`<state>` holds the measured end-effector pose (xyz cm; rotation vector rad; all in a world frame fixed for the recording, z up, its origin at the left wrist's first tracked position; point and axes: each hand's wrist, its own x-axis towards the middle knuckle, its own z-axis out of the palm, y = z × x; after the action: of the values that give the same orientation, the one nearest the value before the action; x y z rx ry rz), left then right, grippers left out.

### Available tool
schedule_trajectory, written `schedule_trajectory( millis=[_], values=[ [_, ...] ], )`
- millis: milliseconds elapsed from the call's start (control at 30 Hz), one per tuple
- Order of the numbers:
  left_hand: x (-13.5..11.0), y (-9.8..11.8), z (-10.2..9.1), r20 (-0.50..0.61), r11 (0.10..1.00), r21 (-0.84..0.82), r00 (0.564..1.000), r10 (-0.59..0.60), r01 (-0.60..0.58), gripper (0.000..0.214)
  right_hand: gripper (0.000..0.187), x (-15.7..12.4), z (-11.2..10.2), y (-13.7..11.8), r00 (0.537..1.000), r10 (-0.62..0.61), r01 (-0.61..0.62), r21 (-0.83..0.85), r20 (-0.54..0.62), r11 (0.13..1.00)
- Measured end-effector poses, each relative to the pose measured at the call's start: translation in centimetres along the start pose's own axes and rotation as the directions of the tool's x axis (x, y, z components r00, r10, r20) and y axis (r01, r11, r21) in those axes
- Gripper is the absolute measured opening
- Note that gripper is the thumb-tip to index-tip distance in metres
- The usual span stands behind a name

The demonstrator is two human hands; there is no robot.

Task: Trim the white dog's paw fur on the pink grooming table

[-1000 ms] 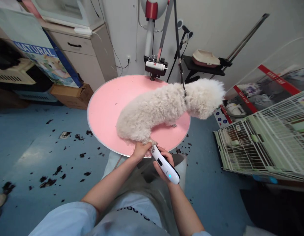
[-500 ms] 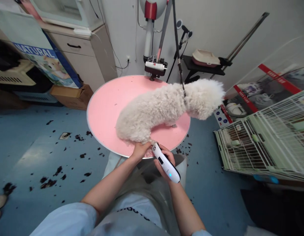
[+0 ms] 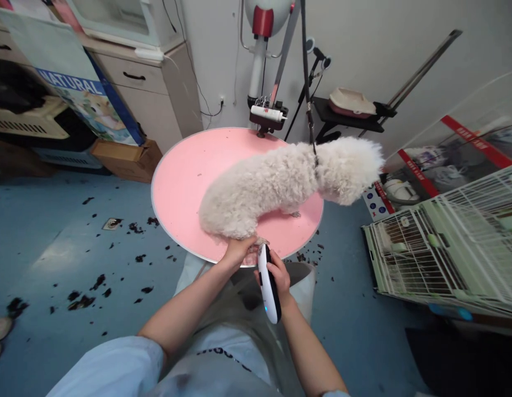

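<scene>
Left hand (image 3: 238, 251) is gripping the dog's (image 3: 264, 173) paw (image 3: 262, 241); right hand (image 3: 280, 275) (fingers clamped round clippers (image 3: 269, 286)) is apparently trimming, next needing stillness.

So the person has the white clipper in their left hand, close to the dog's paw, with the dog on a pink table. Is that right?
Not quite: the head view shows the white clipper in the right hand. It is close to the dog's paw, and the dog is on a pink table.
</scene>
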<state>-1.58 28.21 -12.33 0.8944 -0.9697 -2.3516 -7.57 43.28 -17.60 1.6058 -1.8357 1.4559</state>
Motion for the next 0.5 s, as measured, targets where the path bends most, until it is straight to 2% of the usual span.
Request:
schedule_trajectory(
  millis=[200, 400, 500],
  values=[
    [0.3, -0.3, -0.4, -0.009, 1.0, -0.005, 1.0, -0.006, 0.006, 0.026, 0.077, -1.1, 0.4, 0.6, 1.0, 0.004, -0.005, 0.023, 0.0, 1.0],
    [0.1, 0.1, 0.2, -0.022, 0.998, 0.015, 0.998, -0.067, 0.067, 0.022, 0.074, -1.5, 0.5, 1.0, 1.0, 0.0, 0.001, 0.029, -0.016, 1.0],
    [0.0, 0.3, 0.3, -0.042, 0.998, -0.002, 0.997, -0.062, 0.062, 0.02, 0.064, -1.7, 0.7, 1.3, 0.997, 0.083, -0.083, 0.101, 0.006, 0.991]
  ],
)
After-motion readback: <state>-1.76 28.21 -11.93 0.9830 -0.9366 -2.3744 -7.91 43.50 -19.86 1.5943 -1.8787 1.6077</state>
